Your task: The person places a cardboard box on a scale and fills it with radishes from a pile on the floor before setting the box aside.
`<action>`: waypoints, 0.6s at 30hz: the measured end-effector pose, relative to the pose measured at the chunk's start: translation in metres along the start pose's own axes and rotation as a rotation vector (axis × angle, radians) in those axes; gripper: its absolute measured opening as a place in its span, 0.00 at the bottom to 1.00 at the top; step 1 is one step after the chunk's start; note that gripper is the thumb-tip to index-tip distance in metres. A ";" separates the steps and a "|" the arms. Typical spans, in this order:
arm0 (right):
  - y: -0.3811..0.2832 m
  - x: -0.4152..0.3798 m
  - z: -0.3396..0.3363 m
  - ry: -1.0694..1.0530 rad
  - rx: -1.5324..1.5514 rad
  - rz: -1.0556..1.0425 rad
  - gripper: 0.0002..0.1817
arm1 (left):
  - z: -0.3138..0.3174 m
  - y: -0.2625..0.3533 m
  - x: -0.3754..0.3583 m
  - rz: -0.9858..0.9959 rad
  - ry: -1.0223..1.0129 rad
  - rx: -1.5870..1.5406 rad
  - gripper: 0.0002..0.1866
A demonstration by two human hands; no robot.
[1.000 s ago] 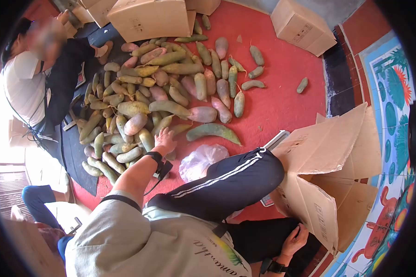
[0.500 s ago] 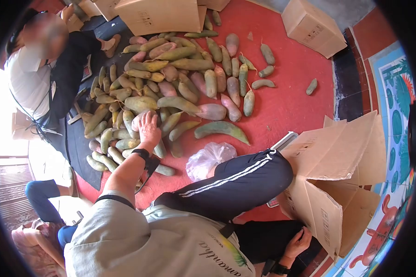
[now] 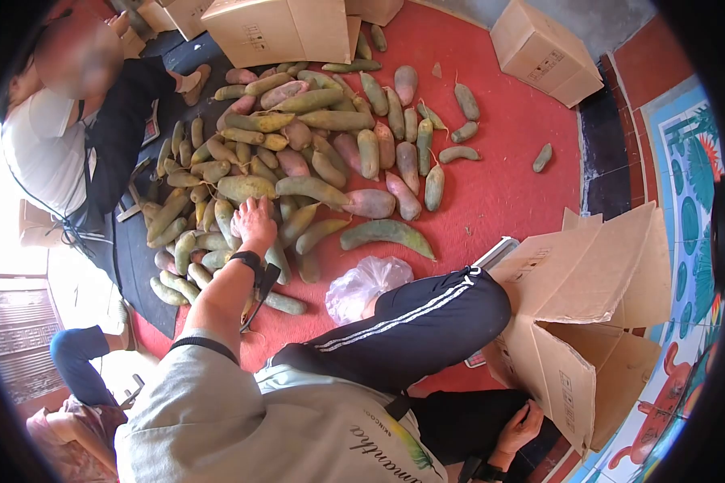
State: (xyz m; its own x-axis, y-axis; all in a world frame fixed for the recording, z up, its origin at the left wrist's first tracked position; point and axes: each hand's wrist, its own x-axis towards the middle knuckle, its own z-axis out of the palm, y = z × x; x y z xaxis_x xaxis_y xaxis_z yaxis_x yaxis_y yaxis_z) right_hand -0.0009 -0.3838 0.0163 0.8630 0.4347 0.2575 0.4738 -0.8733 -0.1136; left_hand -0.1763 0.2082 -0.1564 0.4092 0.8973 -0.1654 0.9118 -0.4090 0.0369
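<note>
A large heap of long green, yellowish and pink radishes (image 3: 314,119) is spread over the floor in front of me. My left hand (image 3: 254,223) reaches into the near side of the heap, palm down, fingers apart and bent over the radishes. Just beyond its fingertips lies a thick yellowish-green radish (image 3: 246,189); what is under the palm is hidden. A long curved green radish (image 3: 387,236) lies by itself to the right. My right hand (image 3: 519,427) rests by my dark trouser leg, beside an open cardboard box (image 3: 552,354), with loosely bent fingers and nothing seen in them.
A clear plastic bag (image 3: 366,288) lies by my bent knee. More cardboard boxes (image 3: 274,32) stand behind the heap, and another box (image 3: 544,55) is at the back right. One person (image 3: 48,153) sits at the left; another person's leg (image 3: 80,362) shows at the lower left.
My left hand has shifted slightly, and the pink radish seen beside its fingers before is now not clearly visible. My right hand stays by the box. The person at the left leans slightly differently.
</note>
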 end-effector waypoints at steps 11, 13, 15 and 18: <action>-0.002 0.002 -0.001 -0.003 -0.034 0.003 0.06 | 0.005 0.005 0.025 0.012 -0.123 0.135 0.24; -0.003 0.002 -0.001 0.004 -0.025 0.006 0.06 | 0.000 0.004 0.023 0.004 -0.150 0.167 0.24; -0.004 0.002 -0.001 0.007 -0.019 0.009 0.06 | -0.006 0.005 0.020 -0.048 -0.202 0.206 0.26; -0.001 0.002 0.000 0.022 -0.017 0.001 0.06 | -0.018 0.006 0.011 0.021 -0.222 0.207 0.27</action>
State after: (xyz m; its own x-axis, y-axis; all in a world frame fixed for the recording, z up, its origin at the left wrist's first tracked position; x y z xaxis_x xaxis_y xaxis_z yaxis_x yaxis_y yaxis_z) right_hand 0.0000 -0.3817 0.0170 0.8594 0.4289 0.2784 0.4696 -0.8774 -0.0980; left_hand -0.1662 0.2183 -0.1405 0.3896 0.8395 -0.3787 0.8674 -0.4727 -0.1555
